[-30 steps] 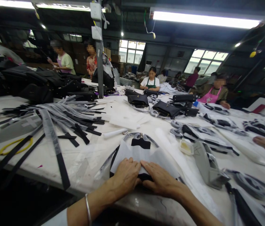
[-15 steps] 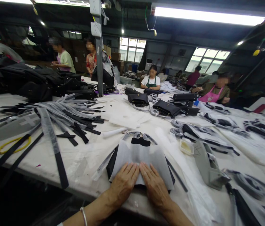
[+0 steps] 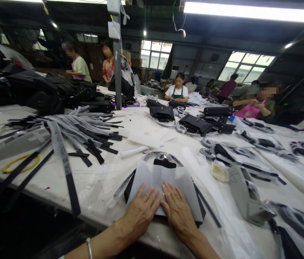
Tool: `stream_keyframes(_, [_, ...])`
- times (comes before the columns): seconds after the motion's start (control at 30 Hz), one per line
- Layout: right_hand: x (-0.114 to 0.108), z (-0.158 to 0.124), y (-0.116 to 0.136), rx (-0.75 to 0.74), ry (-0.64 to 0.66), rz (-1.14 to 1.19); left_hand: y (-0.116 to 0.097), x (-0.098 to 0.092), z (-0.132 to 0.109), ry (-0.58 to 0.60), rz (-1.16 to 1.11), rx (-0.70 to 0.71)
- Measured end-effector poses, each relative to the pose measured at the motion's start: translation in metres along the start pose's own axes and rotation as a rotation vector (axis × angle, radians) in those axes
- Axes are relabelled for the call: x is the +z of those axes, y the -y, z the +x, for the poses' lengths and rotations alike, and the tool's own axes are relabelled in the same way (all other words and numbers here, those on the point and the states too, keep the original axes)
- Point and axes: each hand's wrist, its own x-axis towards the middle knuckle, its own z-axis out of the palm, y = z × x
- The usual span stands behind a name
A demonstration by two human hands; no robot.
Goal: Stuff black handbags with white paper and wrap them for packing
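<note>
A black handbag (image 3: 165, 163) lies at the near edge of the table, mostly covered by a sheet of white tissue paper (image 3: 157, 174). Its flap tab with a metal clasp shows above the paper, and a plastic-wrapped strap (image 3: 148, 155) curves behind it. My left hand (image 3: 143, 207) rests flat on the left half of the paper, fingers stretched forward. On the right half, my right hand (image 3: 177, 205) presses down flat, fingers slightly spread. Both hands touch only the paper over the bag, close together at its middle.
Plastic-wrapped black straps (image 3: 65, 172) spread over the table at left, beside a yellow ring (image 3: 21, 163). To the right stand a small tub (image 3: 219, 171) and a grey tape dispenser (image 3: 249, 194). More black handbags (image 3: 196, 123) sit farther back. Several co-workers are around the table.
Both hands have moved slightly apart on the paper, their fingers a little more spread. The paper lies flatter over the bag. The camera view has shifted slightly.
</note>
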Motion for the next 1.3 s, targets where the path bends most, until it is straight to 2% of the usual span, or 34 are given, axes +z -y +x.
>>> stream_keyframes(0.23, [-0.001,0.001,0.002,0.027,0.046,-0.080,0.018,-0.017,-0.002,0.142,-0.141,-0.050])
stream_keyframes(0.33, [0.002,0.000,0.004,0.050,0.059,-0.073,0.019,-0.030,0.005,0.135,-0.202,-0.048])
stream_keyframes(0.43, [0.006,-0.001,0.004,0.063,0.056,-0.086,0.011,-0.036,0.021,0.097,-0.234,-0.095])
stream_keyframes(0.57, [0.008,-0.002,0.003,0.038,0.030,-0.106,-0.002,-0.029,0.033,0.079,-0.413,-0.094])
stream_keyframes(0.77, [-0.001,-0.007,0.001,-0.001,-0.020,-0.032,-0.002,-0.017,0.023,-0.052,-0.440,-0.098])
stream_keyframes(0.97, [0.002,-0.008,0.004,0.020,-0.043,-0.031,-0.007,-0.014,0.024,0.014,-0.365,-0.103])
stream_keyframes(1.07, [0.004,-0.006,0.007,0.041,-0.028,-0.026,-0.009,-0.010,0.021,0.009,-0.357,-0.121])
stream_keyframes(1.2, [-0.005,-0.005,0.003,0.100,0.024,0.173,-0.007,-0.002,0.015,0.006,-0.319,-0.082])
stream_keyframes(1.3, [-0.025,-0.001,-0.004,0.265,0.112,0.480,-0.007,0.003,0.013,0.015,-0.276,-0.065])
